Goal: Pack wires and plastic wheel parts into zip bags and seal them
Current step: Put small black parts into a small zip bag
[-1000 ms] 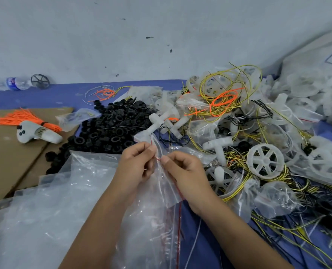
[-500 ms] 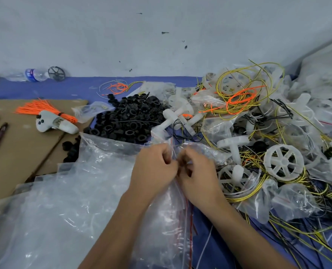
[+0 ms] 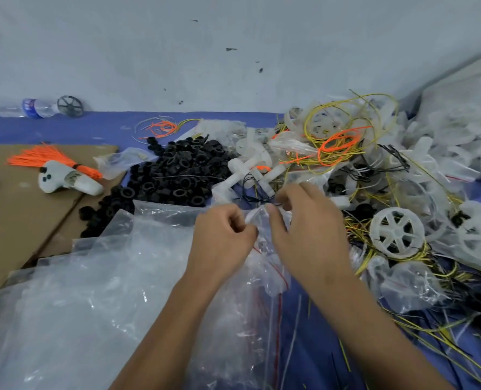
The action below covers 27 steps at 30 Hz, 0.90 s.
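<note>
Both hands work at the mouth of one zip bag [image 3: 264, 249] held just above the stack of empty bags [image 3: 92, 277] at the near left of the table [image 3: 64, 128]. The left hand [image 3: 222, 235] pinches one lip of the bag with curled fingers, and the right hand [image 3: 306, 229] pinches the other lip between thumb and forefinger, its other fingers loosely arched. The bag looks empty, its red seal line slack, so this seems to be the opening step, with filling and sealing yet to come. Much is left: a heap of black rings [image 3: 177, 173] lies behind the hands, a white wheel [image 3: 397, 232] sits at the right among yellow wires [image 3: 346, 130], and many more white parts lie loose. Some bags in that heap at the right appear filled, though whether they are sealed cannot be told.
</note>
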Tool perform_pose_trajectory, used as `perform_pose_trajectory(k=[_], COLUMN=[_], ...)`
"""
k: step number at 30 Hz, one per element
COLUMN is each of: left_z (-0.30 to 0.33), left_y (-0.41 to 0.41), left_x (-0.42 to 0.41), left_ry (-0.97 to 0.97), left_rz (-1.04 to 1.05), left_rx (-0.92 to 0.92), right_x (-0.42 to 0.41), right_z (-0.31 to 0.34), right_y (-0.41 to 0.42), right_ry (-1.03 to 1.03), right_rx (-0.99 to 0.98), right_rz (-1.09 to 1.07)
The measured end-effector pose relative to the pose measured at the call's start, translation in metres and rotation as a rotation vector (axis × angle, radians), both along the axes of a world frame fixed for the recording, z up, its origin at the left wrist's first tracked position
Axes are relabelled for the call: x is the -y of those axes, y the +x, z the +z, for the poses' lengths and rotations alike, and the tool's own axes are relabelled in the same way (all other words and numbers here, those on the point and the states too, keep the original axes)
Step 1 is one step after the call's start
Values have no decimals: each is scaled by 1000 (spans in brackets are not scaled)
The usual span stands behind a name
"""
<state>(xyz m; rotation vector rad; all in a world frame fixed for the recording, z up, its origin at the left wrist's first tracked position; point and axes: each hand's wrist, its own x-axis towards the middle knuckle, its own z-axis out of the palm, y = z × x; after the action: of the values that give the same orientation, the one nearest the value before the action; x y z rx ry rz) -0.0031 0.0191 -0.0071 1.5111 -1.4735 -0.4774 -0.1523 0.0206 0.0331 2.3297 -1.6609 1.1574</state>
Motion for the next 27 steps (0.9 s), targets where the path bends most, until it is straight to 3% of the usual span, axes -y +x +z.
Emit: perform_pose_trajectory(k=[6, 9, 13, 20, 23, 25, 27], left_z=[0, 0, 1, -15, -15, -16, -18], left_y=[-19, -24, -31, -21, -14, -12, -10], left_x=[0, 8, 18, 4, 0, -2, -2], left_ry=[67, 132, 164, 146, 127, 113, 118], left_rz=[-79, -120, -112, -74, -71, -82, -96], left_rx=[32, 148, 163, 36, 2, -40, -84], right_x=[39, 51, 59, 59, 52, 37, 13], right_z=[38, 43, 37, 38, 49, 53, 50], right_y=[-67, -88, -96, -99, -100, -92, -65], right_ry=[293, 420, 530, 467, 345, 162, 84], right_rx=[-353, -474, -533, -408, -327, -119, 295], right_rz=[-355, -379, -354, -380, -386, -306, -71])
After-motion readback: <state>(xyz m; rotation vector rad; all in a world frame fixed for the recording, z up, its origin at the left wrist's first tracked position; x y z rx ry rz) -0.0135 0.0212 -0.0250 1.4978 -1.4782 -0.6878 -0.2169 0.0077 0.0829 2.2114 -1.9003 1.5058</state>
